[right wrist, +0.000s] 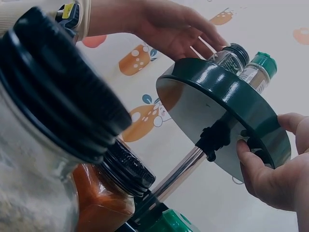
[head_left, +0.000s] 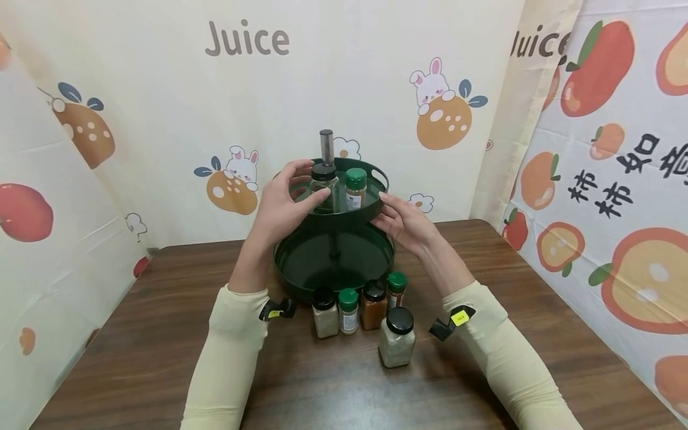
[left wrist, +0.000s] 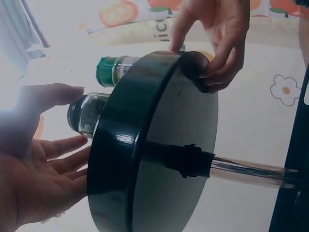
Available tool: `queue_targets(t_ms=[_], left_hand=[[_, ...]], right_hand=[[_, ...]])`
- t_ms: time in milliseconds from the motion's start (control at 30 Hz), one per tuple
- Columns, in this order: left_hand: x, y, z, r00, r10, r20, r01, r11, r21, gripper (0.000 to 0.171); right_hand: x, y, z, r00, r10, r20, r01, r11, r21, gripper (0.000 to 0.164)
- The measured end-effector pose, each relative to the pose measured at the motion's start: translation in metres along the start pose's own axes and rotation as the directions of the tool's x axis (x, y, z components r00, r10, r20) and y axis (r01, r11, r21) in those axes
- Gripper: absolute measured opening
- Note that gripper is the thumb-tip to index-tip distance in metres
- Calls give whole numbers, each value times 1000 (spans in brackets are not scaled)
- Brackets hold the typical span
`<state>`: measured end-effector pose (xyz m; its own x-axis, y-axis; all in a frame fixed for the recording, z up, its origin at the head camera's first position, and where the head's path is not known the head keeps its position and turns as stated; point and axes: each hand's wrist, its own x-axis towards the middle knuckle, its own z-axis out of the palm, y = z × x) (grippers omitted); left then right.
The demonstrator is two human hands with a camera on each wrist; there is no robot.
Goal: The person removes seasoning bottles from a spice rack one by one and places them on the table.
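My left hand (head_left: 287,200) holds a clear spice jar with a black lid (head_left: 324,173) on the upper tray, thumb on one side and fingers on the other. The upper tray (head_left: 338,222) is round, dark green and carried on a metal post (right wrist: 181,171). At the tray's right edge my right hand (head_left: 405,222) grips the rim near a cutout, as the right wrist view shows. A green-capped spice bottle (head_left: 356,188) stands on the same tray, right of the jar. Below is the wider lower tray (head_left: 334,269) of the rack.
In front of the rack stand a black-lidded jar of pale contents (head_left: 325,319), a green-capped bottle (head_left: 349,316), an orange-brown spice jar (head_left: 374,307) and another green-capped bottle (head_left: 396,286). A larger pale jar (head_left: 398,343) sits nearer. Printed cloth hangs behind the wooden table (head_left: 188,334).
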<state>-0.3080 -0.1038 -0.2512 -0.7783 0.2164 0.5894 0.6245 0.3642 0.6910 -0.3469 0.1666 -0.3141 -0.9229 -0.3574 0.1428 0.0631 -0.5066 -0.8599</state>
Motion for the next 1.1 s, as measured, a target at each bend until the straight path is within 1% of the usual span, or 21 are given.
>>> queue_targets(t_ms=[100,233,333,400,467,567,633,733,800,867,1000,1100], left_hand=[[1,-3,0,1000,-2,17,1,1000,20,63],[4,-7,1,999,2,38,-3,999,32,63],[6,-8,1,998,-1,63,-2,999,48,64],[8,-7,2,997,-5,81,1,998,56,65],[10,-6,1,995,-9,102,2,998,68,64],[13,-4,0,990,-25,141,13,996,83,64],[16,-4,-1,984,-38,172,25,996,80,64],[19,-4,-1,975,-57,215,44,997,61,64],[21,-5,-1,970,-66,233,56,997,51,64],[22,-5,-1,967,-69,246,63,997,33,63],[23,-4,-2,968,-87,235,82,996,30,59],[22,-2,-3,971,-108,215,99,994,54,58]], right_hand=[[0,1,0,1000,1,6,-1,1000,-8,36],[0,2,-1,1000,5,9,-5,1000,-8,53],[0,3,-2,1000,9,13,-9,1000,-2,51],[0,3,-2,1000,10,14,-10,1000,1,44],[0,3,-2,1000,12,9,-12,1000,1,41],[0,2,-3,1000,12,9,-12,1000,-6,51],[0,2,-3,1000,12,6,-12,1000,-6,53],[0,2,-3,1000,7,8,-7,1000,-4,44],[-1,1,-3,1000,2,8,-2,1000,0,36],[-1,1,-3,1000,-3,13,3,1000,3,32],[1,1,-2,1000,-12,27,12,1000,5,30],[2,2,-1,999,-17,30,16,1000,6,29]])
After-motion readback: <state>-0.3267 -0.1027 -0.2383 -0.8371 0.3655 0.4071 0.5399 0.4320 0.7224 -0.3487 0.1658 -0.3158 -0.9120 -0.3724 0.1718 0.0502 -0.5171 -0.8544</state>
